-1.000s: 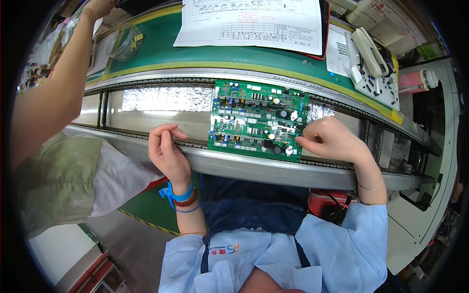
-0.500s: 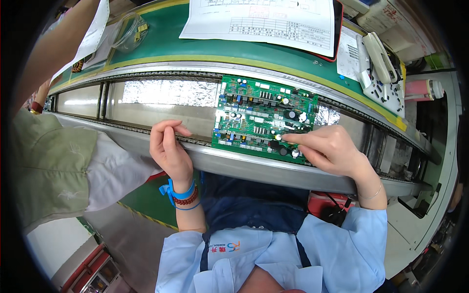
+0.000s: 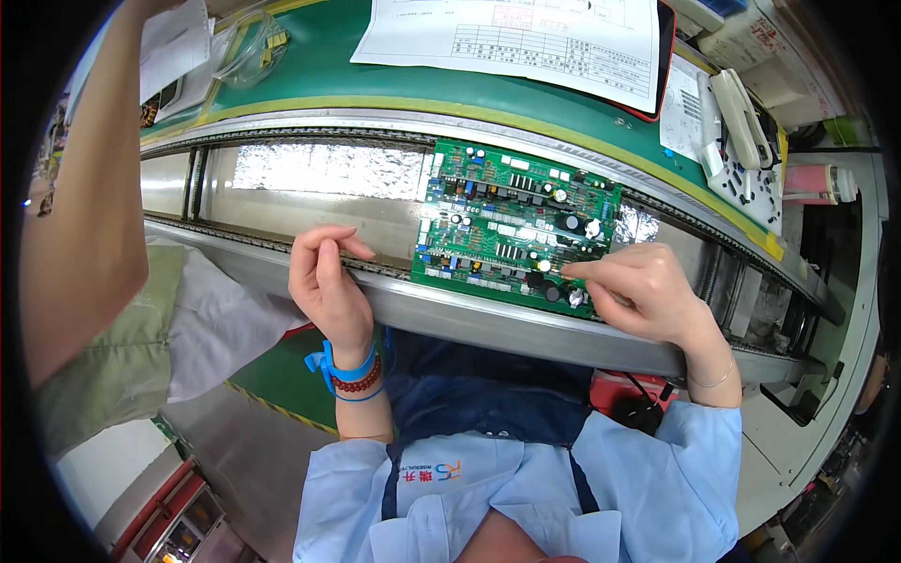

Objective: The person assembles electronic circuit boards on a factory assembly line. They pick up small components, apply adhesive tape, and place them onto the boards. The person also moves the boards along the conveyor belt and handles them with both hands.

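Note:
A green circuit board (image 3: 488,225), crowded with small parts, spans the two rails of a conveyor. Over its lower right part reaches my right hand (image 3: 648,291). The index finger is stretched out, its tip at the small round parts near a white-topped capacitor (image 3: 544,266); the thumb is apart below, near the board's lower right corner. Whether the fingertip presses on a part cannot be made out. My left hand (image 3: 328,291) is at the near rail, left of the board. Its fingers are loosely bent and partly apart, with nothing seen in them.
Beyond the conveyor (image 3: 310,220), a printed sheet (image 3: 526,47) lies on a green bench. A clear plastic container (image 3: 251,58) with yellow pieces is far left; a white handset (image 3: 741,117) is at right, near scattered small dark parts. A co-worker's arm (image 3: 89,216) comes in at left.
My right fingertip has shifted slightly right over the board. The co-worker's arm has swung lower at left. The view has shifted slightly; my left hand is nearly still.

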The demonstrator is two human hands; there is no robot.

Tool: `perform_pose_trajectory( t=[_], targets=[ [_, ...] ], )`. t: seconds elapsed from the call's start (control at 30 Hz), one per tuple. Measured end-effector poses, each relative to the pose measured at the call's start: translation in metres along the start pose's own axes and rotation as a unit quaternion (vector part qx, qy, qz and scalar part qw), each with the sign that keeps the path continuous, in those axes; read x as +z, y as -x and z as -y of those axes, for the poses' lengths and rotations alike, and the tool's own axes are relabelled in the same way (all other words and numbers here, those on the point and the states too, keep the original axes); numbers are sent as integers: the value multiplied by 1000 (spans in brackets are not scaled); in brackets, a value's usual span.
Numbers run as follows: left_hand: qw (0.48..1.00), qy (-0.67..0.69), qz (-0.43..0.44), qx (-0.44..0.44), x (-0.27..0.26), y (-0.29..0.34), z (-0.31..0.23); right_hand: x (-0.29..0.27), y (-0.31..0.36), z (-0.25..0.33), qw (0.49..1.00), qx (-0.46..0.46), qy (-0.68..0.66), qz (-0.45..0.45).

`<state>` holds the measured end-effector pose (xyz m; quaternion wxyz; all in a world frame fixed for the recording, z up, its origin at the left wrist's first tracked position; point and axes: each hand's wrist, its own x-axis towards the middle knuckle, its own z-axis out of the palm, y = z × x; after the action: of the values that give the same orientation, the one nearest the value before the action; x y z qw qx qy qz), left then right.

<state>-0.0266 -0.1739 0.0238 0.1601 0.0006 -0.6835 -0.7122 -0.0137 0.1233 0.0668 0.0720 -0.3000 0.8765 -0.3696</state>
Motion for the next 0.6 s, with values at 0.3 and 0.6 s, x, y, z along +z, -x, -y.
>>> perform_pose_trajectory(
  t=[0.3,0.6],
  targets=[
    [1000,-4,4,-3,1,-1,-1,2,2,-2,999,-14,24,23],
    [1000,-1,0,5,2,-1,-1,4,2,-3,999,-50,-16,-10]
  ],
)
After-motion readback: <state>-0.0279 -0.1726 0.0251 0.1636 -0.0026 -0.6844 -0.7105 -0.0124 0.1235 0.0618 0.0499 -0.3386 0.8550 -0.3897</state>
